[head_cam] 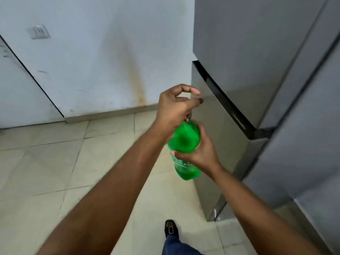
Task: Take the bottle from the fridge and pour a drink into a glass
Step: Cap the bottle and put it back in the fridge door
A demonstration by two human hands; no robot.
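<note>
At nine to eleven o'clock a pale wall (88, 57) with a switch plate (38, 31) is seen, a brown stain running down it toward the tiled floor (46, 162). Near the centre, the left hand (174, 107) is curled over the top of the green bottle (184, 144); thumb and forefinger are bent into a loose ring, and whether the cap is gripped cannot be told. The bottle is held in the air, clasped round its upper body by the right hand (200, 151). At six o'clock a black shoe (171, 229) is visible. From one to four o'clock the grey fridge (257, 52) is shown, just beside the bottle.
</note>
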